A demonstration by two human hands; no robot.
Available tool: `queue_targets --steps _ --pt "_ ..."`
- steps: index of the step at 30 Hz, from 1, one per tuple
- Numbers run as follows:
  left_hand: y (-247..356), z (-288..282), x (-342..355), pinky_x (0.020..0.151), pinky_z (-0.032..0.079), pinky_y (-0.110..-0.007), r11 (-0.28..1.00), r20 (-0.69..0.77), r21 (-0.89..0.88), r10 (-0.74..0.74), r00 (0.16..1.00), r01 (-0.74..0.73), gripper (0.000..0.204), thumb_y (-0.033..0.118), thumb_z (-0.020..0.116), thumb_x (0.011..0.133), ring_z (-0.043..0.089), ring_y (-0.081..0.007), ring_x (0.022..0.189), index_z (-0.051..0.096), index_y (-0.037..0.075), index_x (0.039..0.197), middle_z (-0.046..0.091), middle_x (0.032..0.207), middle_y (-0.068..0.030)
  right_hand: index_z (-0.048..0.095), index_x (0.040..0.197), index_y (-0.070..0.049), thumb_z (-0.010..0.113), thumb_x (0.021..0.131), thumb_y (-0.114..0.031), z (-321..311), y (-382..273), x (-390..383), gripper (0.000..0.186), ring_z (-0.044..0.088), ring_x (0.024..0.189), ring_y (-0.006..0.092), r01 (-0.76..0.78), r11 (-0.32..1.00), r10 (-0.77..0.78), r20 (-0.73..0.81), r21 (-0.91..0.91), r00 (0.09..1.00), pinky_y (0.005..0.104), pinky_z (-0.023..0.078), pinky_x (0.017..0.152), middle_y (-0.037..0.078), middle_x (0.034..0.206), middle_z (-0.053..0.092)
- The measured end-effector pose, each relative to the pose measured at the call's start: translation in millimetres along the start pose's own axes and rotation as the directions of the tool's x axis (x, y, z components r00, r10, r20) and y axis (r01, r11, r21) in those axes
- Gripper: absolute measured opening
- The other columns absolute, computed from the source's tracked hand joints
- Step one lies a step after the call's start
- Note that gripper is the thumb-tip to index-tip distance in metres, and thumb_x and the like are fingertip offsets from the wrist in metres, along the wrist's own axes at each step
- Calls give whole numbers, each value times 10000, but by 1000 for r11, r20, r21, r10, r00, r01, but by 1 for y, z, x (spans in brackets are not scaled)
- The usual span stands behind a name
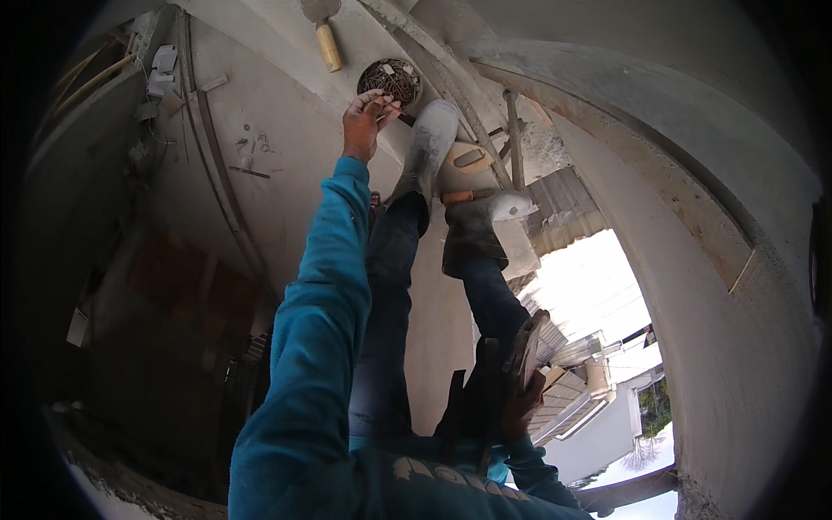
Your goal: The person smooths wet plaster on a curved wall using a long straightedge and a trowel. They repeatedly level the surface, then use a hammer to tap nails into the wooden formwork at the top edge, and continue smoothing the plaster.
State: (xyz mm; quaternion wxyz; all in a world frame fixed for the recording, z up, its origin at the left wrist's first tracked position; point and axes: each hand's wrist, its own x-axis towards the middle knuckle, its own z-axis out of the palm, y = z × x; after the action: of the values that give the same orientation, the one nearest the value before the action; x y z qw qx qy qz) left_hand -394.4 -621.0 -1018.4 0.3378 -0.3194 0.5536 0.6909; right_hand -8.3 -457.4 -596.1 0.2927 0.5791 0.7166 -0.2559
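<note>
My left hand (pixel 364 126) is closed in a pinch beside the near rim of a round dark bowl (pixel 365 80) full of nails (pixel 398 81). What lies between its fingertips is too small to make out. Low on the right, close to my thigh, my right hand (pixel 522 406) is closed in shadow around a dark brownish object (pixel 530 347) of unclear kind. A trowel with a pale wooden handle (pixel 329 48) rests beyond the bowl. My two dusty boots, one upright (pixel 433 134) and one angled sideways (pixel 498 208), stand near the bowl.
A float with a grey grip (pixel 469 159) and an orange-handled tool (pixel 464 197) lie between the boots. A hammer-like tool (pixel 513 139) leans nearby. Long wooden strips (pixel 217 165) run along the left. An opening on the right shows roofs (pixel 568 403) far below.
</note>
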Motion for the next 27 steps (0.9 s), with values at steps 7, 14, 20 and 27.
queue_targets --steps 7,14,20,27 --pt "85 60 -130 939 587 -325 981 150 -193 10 989 20 403 77 653 995 680 -195 1035 517 -24 1361 658 1108 -91 560 1171 -48 648 944 -224 0 -11 12 300 654 885 470 213 977 -211 -63 26 976 539 498 726 246 965 656" --pt "197 138 -288 916 567 -348 965 314 -260 124 941 -40 215 123 670 1001 675 -181 969 595 56 1191 677 1032 -65 552 1233 -55 616 945 -447 -20 0 33 490 669 1010 478 274 962 -273 68 -11 960 587 515 884 248 1066 705" --pt "342 238 -410 826 588 -334 924 411 -145 382 828 -354 190 198 656 1021 679 -191 979 551 111 1153 656 1072 -50 586 1244 -43 652 904 -444 -45 8 49 529 686 1071 412 118 993 -120 123 21 985 529 533 929 239 1105 711" --pt "470 359 -606 799 601 -306 558 579 -343 759 297 -756 250 209 652 1021 674 -194 1000 558 74 1210 637 1091 -62 626 1270 -63 675 874 -450 -70 41 56 556 680 1130 389 -12 971 -6 73 239 997 497 532 978 207 1191 708"
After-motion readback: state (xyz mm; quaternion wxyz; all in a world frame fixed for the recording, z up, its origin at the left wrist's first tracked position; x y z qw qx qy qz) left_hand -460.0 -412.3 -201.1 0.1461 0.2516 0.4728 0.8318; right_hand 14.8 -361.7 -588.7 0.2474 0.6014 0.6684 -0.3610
